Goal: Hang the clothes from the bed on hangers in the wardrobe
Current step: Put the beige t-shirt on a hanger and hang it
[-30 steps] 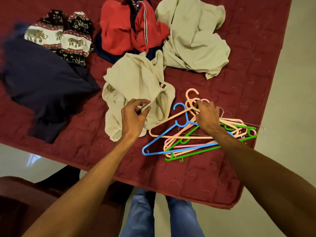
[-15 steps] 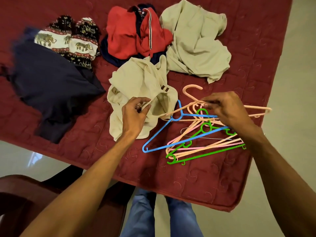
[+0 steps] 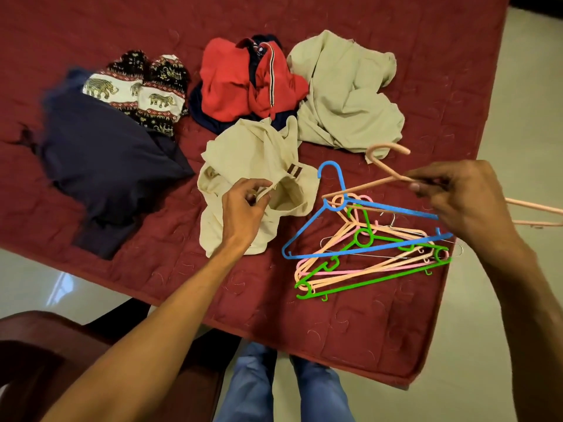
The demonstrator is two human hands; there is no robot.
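A cream shirt (image 3: 243,153) lies crumpled on the red bedspread (image 3: 396,330). My left hand (image 3: 243,205) pinches its collar edge. My right hand (image 3: 466,196) holds a peach hanger (image 3: 384,159) by its neck, lifted above a pile of hangers (image 3: 365,254), with its hook pointing up and left. The pile holds a blue hanger (image 3: 304,236), a green one, pink and peach ones, all lying on the bed.
Further back on the bed lie a beige garment (image 3: 344,92), a red jacket (image 3: 240,83), elephant-print trousers (image 3: 143,92) and a dark navy garment (image 3: 100,159). A dark wooden chair (image 3: 45,345) stands at lower left. Pale floor tiles (image 3: 487,345) run along the right.
My right hand has picked one peach hanger out of the pile and raised it up and to the right. My left hand has kept its pinch on the cream shirt.
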